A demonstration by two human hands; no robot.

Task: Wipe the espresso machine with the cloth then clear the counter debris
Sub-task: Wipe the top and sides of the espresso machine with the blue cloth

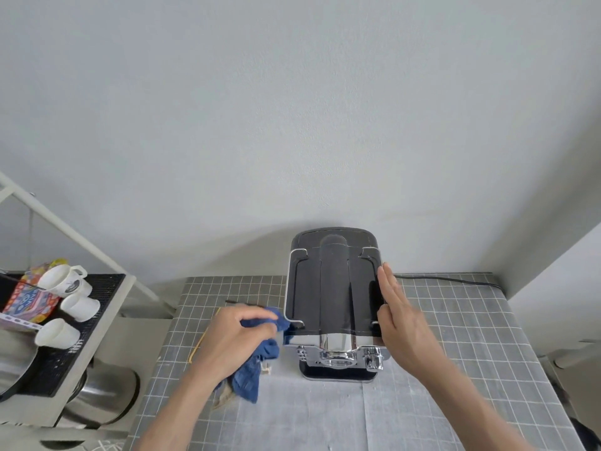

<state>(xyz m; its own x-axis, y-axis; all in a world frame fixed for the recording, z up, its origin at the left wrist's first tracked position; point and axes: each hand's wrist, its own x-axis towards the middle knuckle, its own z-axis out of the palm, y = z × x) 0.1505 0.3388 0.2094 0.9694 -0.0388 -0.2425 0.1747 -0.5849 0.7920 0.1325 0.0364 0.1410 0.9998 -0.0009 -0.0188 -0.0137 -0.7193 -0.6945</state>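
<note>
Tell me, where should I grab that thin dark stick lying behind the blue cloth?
Probably pinch the dark stick at its left end, coming from above. It lies flat on the checked counter, and its right end runs under the blue cloth that the left hand grips, so only the left part is free.

Grid counter (455, 320) w/ espresso machine (335, 297)

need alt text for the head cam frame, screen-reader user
A person's left hand grips a blue cloth at the left side of a black espresso machine, while the flat right hand steadies its right side. Machine stands on a grey gridded counter; white cups sit far left.
</note>
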